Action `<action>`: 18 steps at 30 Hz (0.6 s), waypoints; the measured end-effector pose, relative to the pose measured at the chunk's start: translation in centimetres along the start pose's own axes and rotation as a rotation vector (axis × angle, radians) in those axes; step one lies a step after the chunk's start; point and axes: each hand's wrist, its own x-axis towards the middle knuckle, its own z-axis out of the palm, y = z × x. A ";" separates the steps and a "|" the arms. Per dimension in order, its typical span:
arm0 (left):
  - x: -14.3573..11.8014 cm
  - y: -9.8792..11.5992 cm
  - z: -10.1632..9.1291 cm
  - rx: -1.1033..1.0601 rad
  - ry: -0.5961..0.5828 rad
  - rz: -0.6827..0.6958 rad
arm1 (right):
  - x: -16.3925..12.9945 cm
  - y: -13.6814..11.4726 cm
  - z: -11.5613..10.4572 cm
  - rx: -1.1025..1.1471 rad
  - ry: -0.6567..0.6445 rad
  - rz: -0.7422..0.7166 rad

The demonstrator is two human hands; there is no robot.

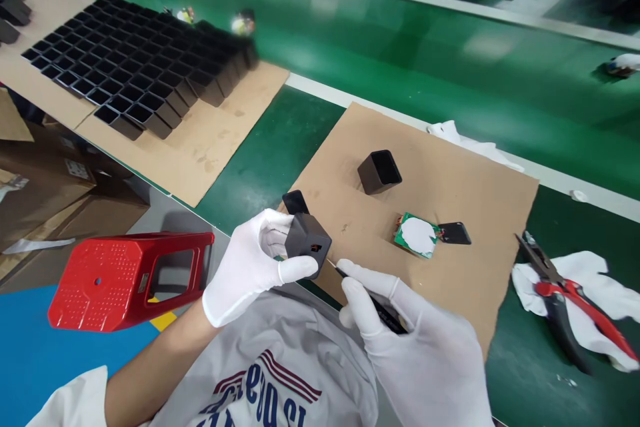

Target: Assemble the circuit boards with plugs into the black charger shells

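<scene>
My left hand (253,267), in a white glove, grips a small black cube-shaped housing (307,243) above the near edge of a cardboard sheet (450,267). My right hand (415,347), also gloved, pinches a thin black tool (373,303) whose tip touches the lower right corner of the housing. An empty open black housing (379,172) stands further back on the cardboard. A green circuit board (417,235) with a white patch lies next to a flat black cover (454,233). Another flat black cover (295,201) lies just behind my left hand.
Many empty black housings (135,67) stand in rows on a second cardboard sheet at the left. Red-handled pliers (570,300) rest on a white cloth at the right. A green conveyor belt (450,60) runs behind. A red stool (125,280) lies tipped at lower left.
</scene>
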 end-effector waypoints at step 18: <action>-1.3 -0.2 0.3 0.355 0.202 0.288 | 0.8 -1.5 1.3 -0.434 0.090 -0.201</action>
